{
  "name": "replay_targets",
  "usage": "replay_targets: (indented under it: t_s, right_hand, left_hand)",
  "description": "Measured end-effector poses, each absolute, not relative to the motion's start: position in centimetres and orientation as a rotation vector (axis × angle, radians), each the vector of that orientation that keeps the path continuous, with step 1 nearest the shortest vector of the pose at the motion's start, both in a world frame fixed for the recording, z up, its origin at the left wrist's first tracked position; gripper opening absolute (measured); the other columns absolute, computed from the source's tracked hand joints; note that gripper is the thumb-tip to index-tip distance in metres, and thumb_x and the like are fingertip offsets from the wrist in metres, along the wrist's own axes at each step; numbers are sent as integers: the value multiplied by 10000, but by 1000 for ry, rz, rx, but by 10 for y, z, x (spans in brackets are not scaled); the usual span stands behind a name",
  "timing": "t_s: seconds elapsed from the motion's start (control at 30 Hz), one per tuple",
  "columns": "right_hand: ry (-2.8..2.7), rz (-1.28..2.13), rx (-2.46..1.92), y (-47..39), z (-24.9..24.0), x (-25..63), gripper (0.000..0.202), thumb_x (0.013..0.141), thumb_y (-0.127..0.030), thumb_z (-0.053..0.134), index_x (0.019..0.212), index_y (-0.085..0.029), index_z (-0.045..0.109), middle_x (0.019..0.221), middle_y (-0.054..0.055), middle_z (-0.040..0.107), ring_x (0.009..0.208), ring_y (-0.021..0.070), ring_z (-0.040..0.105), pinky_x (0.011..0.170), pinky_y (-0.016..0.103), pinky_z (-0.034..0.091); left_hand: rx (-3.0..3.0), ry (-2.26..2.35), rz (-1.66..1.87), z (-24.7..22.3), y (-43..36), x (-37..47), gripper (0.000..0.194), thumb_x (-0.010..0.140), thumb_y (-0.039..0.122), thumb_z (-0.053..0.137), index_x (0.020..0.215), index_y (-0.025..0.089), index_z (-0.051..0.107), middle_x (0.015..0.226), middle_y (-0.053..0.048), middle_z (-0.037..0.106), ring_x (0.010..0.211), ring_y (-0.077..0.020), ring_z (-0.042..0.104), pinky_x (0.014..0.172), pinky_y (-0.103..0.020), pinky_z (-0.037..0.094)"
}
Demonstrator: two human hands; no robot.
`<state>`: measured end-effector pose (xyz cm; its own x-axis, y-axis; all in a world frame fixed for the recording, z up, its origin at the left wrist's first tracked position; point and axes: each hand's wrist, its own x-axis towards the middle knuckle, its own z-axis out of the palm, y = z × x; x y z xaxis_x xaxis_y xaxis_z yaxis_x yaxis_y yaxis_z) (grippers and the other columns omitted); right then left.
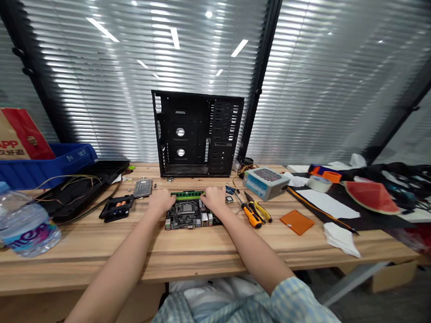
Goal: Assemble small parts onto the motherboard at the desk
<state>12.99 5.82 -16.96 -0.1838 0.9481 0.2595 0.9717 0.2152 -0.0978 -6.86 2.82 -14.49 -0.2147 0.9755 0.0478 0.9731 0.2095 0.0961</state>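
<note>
A dark motherboard (187,215) lies on the wooden table in front of me, its metal CPU socket facing up and its ports toward me. Along its far edge runs a green RAM stick (187,196). My left hand (161,201) is closed at the stick's left end, and my right hand (214,199) is closed at its right end. The fingers partly cover both ends, so I cannot tell whether the stick is fully seated in its slot. A small square chip (229,199) lies just beyond my right hand.
An open black computer case (199,133) stands behind the board. To the right are a power supply (266,182), an orange screwdriver (251,215), pliers (259,210) and an orange square (297,222). A drive (142,188), black bracket (116,208) and water bottle (22,224) stand left.
</note>
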Motion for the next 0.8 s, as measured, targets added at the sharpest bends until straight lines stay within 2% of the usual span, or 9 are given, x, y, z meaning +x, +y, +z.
replay_targets:
  t_s: [0.3, 0.53, 0.8]
  right_hand:
    - [-2228, -155, -1783, 59, -172, 130, 304, 888, -338, 463, 959, -152, 692, 986, 160, 708, 955, 273, 653, 947, 477, 281]
    - [-2226, -170, -1771, 59, -172, 130, 308, 881, -335, 459, 961, -151, 692, 994, 159, 710, 944, 265, 656, 945, 469, 287]
    - [-2181, -159, -1812, 56, -171, 131, 330, 869, -373, 461, 960, -155, 691, 961, 152, 714, 897, 269, 664, 923, 469, 290]
  left_hand:
    - [2003, 2443, 139, -147, 29, -67, 519, 828, 437, 396, 1074, 69, 667, 1105, -242, 665, 1044, -346, 636, 846, -409, 488]
    - [2092, 2464, 119, -147, 26, -63, 459, 829, 383, 412, 1051, 74, 670, 1102, -245, 666, 1048, -335, 628, 909, -450, 435]
    - [2015, 2494, 144, -146, 27, -70, 527, 800, 474, 414, 1057, 96, 675, 1127, -233, 662, 1039, -350, 628, 886, -474, 433]
